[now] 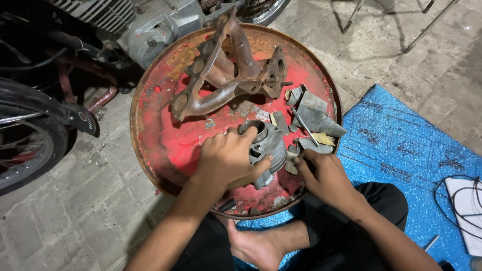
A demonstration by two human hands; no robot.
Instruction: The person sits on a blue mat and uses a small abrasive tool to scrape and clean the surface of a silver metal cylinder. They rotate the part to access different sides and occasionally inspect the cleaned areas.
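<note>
- While I watched from afar, my left hand [227, 159] was wrapped around a grey finned cylinder [266, 143] lying near the middle of the round red tray [155, 135].
- My right hand [324, 175] was curled, fingertips on small grey scraps [293, 163] just right of the cylinder; what it pinched I couldn't tell.
- Farther off lay a rusty manifold [221, 75].
</note>
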